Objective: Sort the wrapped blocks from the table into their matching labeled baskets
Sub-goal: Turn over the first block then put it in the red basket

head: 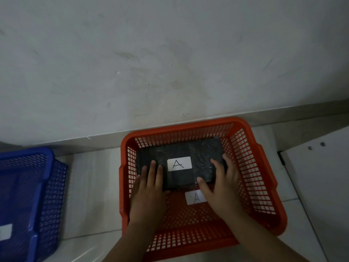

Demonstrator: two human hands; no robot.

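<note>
A black wrapped block [179,150] with a white label marked A lies inside the red basket [264,186], toward its far wall. My left hand [149,188] rests flat on the block's left part. My right hand [221,182] grips its right end, thumb on the near edge and fingers over the far right corner. On the basket's floor, a white label [194,198] also marked A shows between my hands, partly covered by my right hand.
A blue basket [37,186] with a white label stands on the floor at the left. A grey wall runs behind both baskets. A white cabinet panel [321,176] stands at the right. Pale floor tiles lie between the baskets.
</note>
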